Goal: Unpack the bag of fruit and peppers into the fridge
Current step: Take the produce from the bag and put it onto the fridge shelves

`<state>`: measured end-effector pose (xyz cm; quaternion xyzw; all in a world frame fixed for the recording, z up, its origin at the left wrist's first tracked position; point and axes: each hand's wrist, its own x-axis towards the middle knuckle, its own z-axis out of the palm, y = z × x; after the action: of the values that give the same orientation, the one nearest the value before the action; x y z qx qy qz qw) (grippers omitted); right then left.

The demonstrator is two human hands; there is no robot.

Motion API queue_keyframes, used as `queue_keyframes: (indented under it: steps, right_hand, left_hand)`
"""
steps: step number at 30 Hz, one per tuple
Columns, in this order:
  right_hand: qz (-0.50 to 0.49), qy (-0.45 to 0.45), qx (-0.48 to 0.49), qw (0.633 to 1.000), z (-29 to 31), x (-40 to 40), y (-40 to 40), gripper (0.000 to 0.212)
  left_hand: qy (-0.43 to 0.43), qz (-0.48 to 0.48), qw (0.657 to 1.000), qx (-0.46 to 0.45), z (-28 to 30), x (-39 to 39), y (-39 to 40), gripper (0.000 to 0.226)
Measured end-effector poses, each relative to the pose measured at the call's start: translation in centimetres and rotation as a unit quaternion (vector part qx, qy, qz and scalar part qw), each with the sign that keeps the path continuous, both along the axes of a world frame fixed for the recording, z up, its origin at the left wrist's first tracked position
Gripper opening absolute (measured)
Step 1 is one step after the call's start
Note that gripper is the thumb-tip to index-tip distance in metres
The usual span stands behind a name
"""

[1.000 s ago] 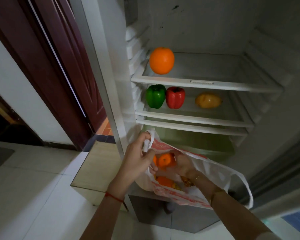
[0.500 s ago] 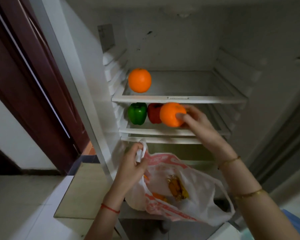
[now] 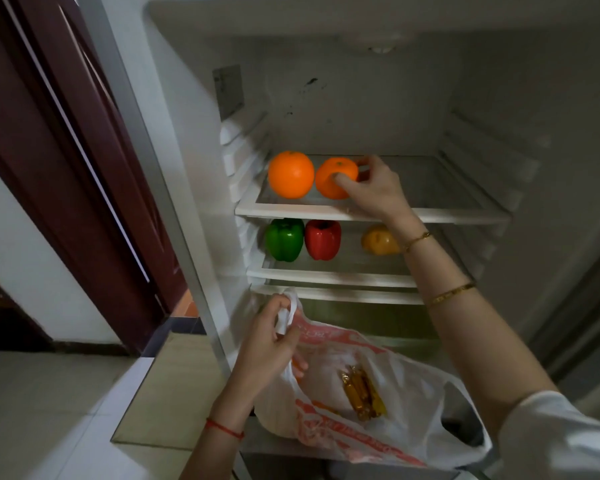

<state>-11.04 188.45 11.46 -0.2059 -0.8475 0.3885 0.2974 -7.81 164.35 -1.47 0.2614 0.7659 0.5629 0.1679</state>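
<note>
- Nearest to me, my left hand (image 3: 271, 344) is clenched on a handle of the white plastic bag (image 3: 413, 420) with red print, holding its mouth open just below the fridge's lower shelves.
- Inside the bag, a bundle of gold-wrapped items (image 3: 362, 396) lies against the white plastic — what they are I cannot tell — and a sliver of orange shows beside my left fingers.
- Above the bag, the middle shelf (image 3: 329, 273) carries a glossy green pepper (image 3: 284, 239) touching a red pepper (image 3: 323, 239), with a yellow fruit (image 3: 378, 241) set apart to their right, partly behind my right forearm.
- Farther in, my right hand (image 3: 378, 187) grips the second orange (image 3: 333, 176) on the top shelf (image 3: 465, 214), thumb across its front and fingertips curled over its far side.
- That orange is round, matte and bright, resting on the glass and touching the first orange (image 3: 290, 174) to its left, near the fridge's left wall.
</note>
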Motion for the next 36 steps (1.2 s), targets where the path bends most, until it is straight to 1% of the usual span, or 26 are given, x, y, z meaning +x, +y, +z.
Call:
queue_keyframes:
  steps: [5, 7, 8, 10, 11, 12, 13, 14, 15, 16, 17, 18, 19, 20, 21, 22, 23, 24, 25, 27, 28, 30, 34, 36]
  right_hand:
    - [-0.005, -0.02, 0.003, 1.0, -0.4, -0.2, 0.0, 0.065]
    - [-0.021, 0.008, 0.018, 1.0, -0.6, 0.3, -0.3, 0.068]
    - [-0.04, 0.048, 0.049, 0.997, -0.7, 0.9, -0.5, 0.064]
    - [-0.06, 0.157, 0.103, 0.98, -1.3, 2.7, -1.4, 0.04]
    - [-0.046, 0.192, 0.106, 0.974, -1.8, 3.6, -1.8, 0.029]
    - [-0.005, 0.202, 0.08, 0.976, -2.5, 4.6, -2.4, 0.022]
    - [0.055, 0.18, 0.023, 0.982, -3.3, 5.7, -2.9, 0.021]
    - [0.125, 0.131, -0.045, 0.982, -4.2, 6.8, -3.3, 0.023]
    - [0.199, 0.061, -0.105, 0.972, -5.3, 7.7, -3.5, 0.025]
    - [0.263, -0.03, -0.135, 0.955, -6.8, 8.4, -3.7, 0.026]
    - [0.317, -0.129, -0.154, 0.927, -8.7, 9.0, -3.7, 0.026]
    - [0.348, -0.231, -0.156, 0.895, -11.3, 9.2, -3.6, 0.026]
    - [0.365, -0.328, -0.162, 0.856, -13.4, 9.3, -3.7, 0.025]
    - [0.355, -0.407, -0.152, 0.828, -15.4, 9.2, -4.1, 0.024]
    - [0.344, -0.464, -0.129, 0.806, -18.2, 9.1, -4.2, 0.03]
    - [0.327, -0.509, -0.094, 0.791, -19.6, 8.9, -4.8, 0.041]
    - [0.308, -0.545, -0.048, 0.778, -22.8, 9.2, -4.8, 0.049]
    - [0.282, -0.553, -0.008, 0.784, -25.2, 9.2, -4.7, 0.052]
    - [0.256, -0.549, 0.004, 0.796, -28.1, 9.2, -4.9, 0.054]
    - [0.228, -0.517, 0.016, 0.825, -31.7, 10.2, -6.0, 0.057]
    - [0.224, -0.509, 0.057, 0.829, -32.8, 10.3, -6.6, 0.062]
    - [0.224, -0.485, 0.139, 0.834, -33.7, 10.0, -8.1, 0.069]
    - [0.228, -0.44, 0.206, 0.844, -34.5, 9.8, -10.2, 0.062]
    - [0.226, -0.445, 0.225, 0.837, -35.0, 9.9, -10.6, 0.06]
  left_hand:
    - [-0.004, 0.003, 1.0, 0.0, -0.3, 0.0, -0.4, 0.022]
    - [-0.001, 0.002, 1.0, 0.001, -0.3, 0.1, -0.5, 0.023]
    - [0.0, 0.004, 1.0, 0.002, -0.3, 0.2, -0.6, 0.023]
    - [-0.001, 0.007, 1.0, 0.002, -0.3, 0.3, -0.8, 0.024]
    - [-0.003, 0.008, 1.0, 0.002, -0.3, 0.4, -1.0, 0.025]
    - [-0.005, 0.008, 1.0, 0.003, -0.4, 0.5, -1.2, 0.026]
    - [-0.006, 0.008, 1.0, 0.005, -0.4, 0.7, -1.4, 0.026]
    - [-0.006, 0.007, 1.0, 0.006, -0.4, 0.8, -1.7, 0.025]
    - [-0.002, 0.006, 1.0, 0.005, -0.5, 0.9, -1.8, 0.024]
    - [0.003, 0.005, 1.0, 0.002, -0.5, 1.0, -2.1, 0.023]
    - [0.007, 0.005, 1.0, -0.002, -0.6, 1.1, -2.3, 0.022]
    - [0.013, 0.004, 1.0, -0.005, -0.6, 1.2, -2.5, 0.023]
    - [0.018, 0.003, 1.0, -0.007, -0.7, 1.3, -2.6, 0.024]
    - [0.023, 0.001, 1.0, -0.007, -0.7, 1.5, -2.8, 0.025]
    - [0.026, 0.0, 1.0, -0.006, -0.8, 1.6, -3.0, 0.025]
    - [0.025, -0.004, 1.0, -0.004, -0.9, 1.8, -3.1, 0.026]
    - [0.021, -0.009, 1.0, -0.001, -0.9, 2.0, -3.3, 0.026]
    - [0.017, -0.014, 1.0, -0.002, -1.1, 2.2, -3.5, 0.026]
    - [0.015, -0.017, 1.0, -0.004, -1.3, 2.3, -3.6, 0.026]
    - [0.01, -0.019, 1.0, -0.004, -1.7, 2.5, -4.0, 0.027]
    - [0.007, -0.018, 1.0, -0.004, -1.8, 2.6, -4.1, 0.027]
    - [0.005, -0.015, 1.0, -0.004, -1.8, 2.8, -4.4, 0.027]
    - [0.009, -0.01, 1.0, -0.01, -1.7, 3.0, -4.5, 0.025]
    - [0.005, -0.007, 1.0, -0.015, -1.7, 3.0, -4.5, 0.026]
